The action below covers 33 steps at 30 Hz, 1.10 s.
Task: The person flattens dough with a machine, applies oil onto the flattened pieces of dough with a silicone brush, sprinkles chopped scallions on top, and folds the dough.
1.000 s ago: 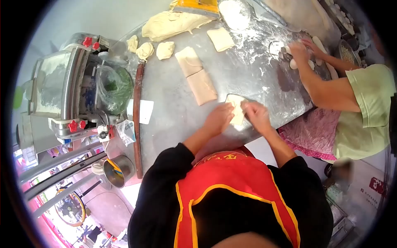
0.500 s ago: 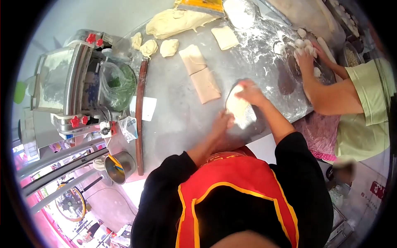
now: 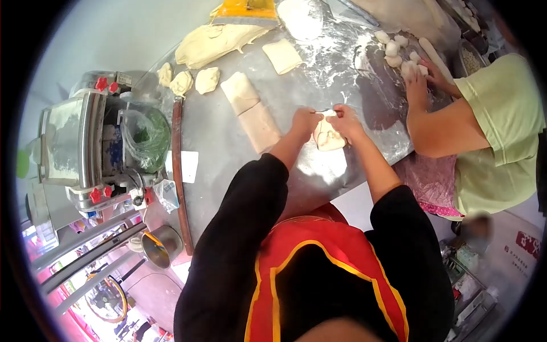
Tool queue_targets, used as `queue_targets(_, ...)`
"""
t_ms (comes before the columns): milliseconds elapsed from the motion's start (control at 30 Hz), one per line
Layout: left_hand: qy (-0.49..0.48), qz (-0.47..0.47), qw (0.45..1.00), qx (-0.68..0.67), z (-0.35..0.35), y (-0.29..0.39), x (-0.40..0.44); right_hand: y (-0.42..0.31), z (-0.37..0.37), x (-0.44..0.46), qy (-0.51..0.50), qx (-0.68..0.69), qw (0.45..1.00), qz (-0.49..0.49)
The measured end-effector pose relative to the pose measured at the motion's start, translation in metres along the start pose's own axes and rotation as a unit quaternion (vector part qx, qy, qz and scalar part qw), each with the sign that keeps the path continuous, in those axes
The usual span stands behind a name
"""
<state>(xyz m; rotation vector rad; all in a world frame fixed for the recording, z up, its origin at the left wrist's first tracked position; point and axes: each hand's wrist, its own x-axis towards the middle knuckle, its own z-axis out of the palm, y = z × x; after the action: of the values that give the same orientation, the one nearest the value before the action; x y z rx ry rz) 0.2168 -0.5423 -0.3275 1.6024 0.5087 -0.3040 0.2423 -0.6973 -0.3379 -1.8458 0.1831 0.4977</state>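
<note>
A pale, uneven piece of dough [image 3: 329, 140] lies on the metal worktop in front of me. My left hand [image 3: 306, 122] pinches its far left corner. At the far right corner, my right hand [image 3: 346, 121] grips the same piece, with fingers curled over it. The far edge stretches between both hands, and a thin dark line shows there that I cannot make out. Left of my hands lie two smooth dough slabs end to end, a paler one [image 3: 239, 92] and a browner one [image 3: 260, 128]. Farther off is a square dough sheet [image 3: 283, 56].
A large dough mass [image 3: 216, 45], a small dough lump [image 3: 207, 80] and a yellow scraper [image 3: 245, 10] lie at the back. A rolling pin [image 3: 178, 171] lies left, beside a metal machine [image 3: 74, 137]. On the right, a co-worker's hands [image 3: 416, 77] handle white dough balls [image 3: 392, 48].
The dough was lifted and blurred between my hands; now it rests on the worktop. My left hand has moved away from me to the far edge. The camera view has shifted slightly.
</note>
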Motion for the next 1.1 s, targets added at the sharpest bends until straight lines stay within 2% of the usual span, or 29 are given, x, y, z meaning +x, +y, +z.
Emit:
queue_targets(33,-0.01,-0.016,1.0,-0.011,0.002,-0.001,0.003,-0.014,-0.001,-0.003,-0.045,0.006,0.999,0.022)
queue_targets(67,-0.036,0.022,0.999,0.026,0.0,0.005,-0.003,-0.028,-0.005,-0.007,-0.089,0.013,0.995,0.043)
queue_targets(133,-0.089,0.101,0.986,0.097,-0.002,0.012,-0.02,-0.048,-0.016,-0.038,-0.024,-0.206,0.968,-0.144)
queue_targets(167,-0.05,0.175,0.968,0.17,0.001,0.006,-0.032,-0.05,-0.018,-0.057,0.008,-0.311,0.921,-0.234)
queue_targets(233,0.031,0.317,0.896,0.309,0.009,-0.011,-0.063,-0.021,-0.024,-0.078,0.036,-0.334,0.858,-0.388)
queue_targets(300,0.026,0.4,0.838,0.369,0.013,-0.041,-0.09,0.0,-0.021,-0.099,0.022,-0.371,0.82,-0.434)
queue_targets(333,0.024,0.441,0.804,0.398,0.013,-0.043,-0.097,-0.002,-0.021,-0.11,0.003,-0.376,0.822,-0.428)
queue_targets(433,-0.012,0.388,0.814,0.432,0.017,-0.044,-0.1,0.005,-0.014,-0.116,0.024,-0.418,0.82,-0.391)
queue_targets(467,0.013,0.423,0.808,0.411,0.017,-0.044,-0.097,0.004,-0.013,-0.113,0.021,-0.42,0.822,-0.384)
queue_targets(567,0.024,0.429,0.779,0.457,0.016,-0.034,-0.08,0.0,-0.01,-0.101,0.04,-0.43,0.818,-0.381)
queue_targets(667,-0.078,0.402,0.733,0.543,0.0,-0.012,-0.071,0.001,-0.028,-0.096,-0.011,-0.335,0.884,-0.326)
queue_targets(700,-0.097,0.34,0.806,0.474,-0.011,0.004,-0.068,0.001,-0.032,-0.1,0.026,-0.242,0.94,-0.24)
queue_targets(733,-0.025,0.306,0.869,0.388,-0.014,0.004,-0.059,-0.002,-0.037,-0.109,0.061,-0.145,0.976,-0.148)
queue_targets(767,0.049,0.266,0.917,0.294,-0.016,0.003,-0.051,-0.003,-0.04,-0.116,0.095,-0.046,0.993,-0.053)
queue_targets(800,0.012,0.217,0.931,0.294,-0.016,-0.001,-0.043,0.011,-0.042,-0.115,0.08,0.033,0.996,0.038)
queue_targets(833,-0.026,0.17,0.941,0.292,-0.014,-0.006,-0.033,0.019,-0.038,-0.118,0.062,0.168,0.977,0.112)
queue_targets(867,-0.063,0.125,0.947,0.289,-0.012,-0.002,-0.028,0.021,-0.032,-0.123,0.042,0.3,0.936,0.18)
queue_targets(900,-0.085,0.114,0.941,0.307,-0.008,0.0,-0.025,0.022,-0.026,-0.125,0.021,0.424,0.872,0.244)
queue_targets(967,-0.129,0.084,0.926,0.345,-0.002,0.011,-0.032,0.006,-0.006,-0.13,0.018,0.512,0.821,0.253)
queue_targets(1000,-0.139,0.072,0.93,0.333,-0.001,0.016,-0.037,-0.001,0.003,-0.128,0.051,0.502,0.826,0.252)
queue_targets(1100,0.028,0.277,0.896,0.347,-0.001,0.017,-0.05,-0.018,0.008,-0.108,0.008,0.523,0.821,0.228)
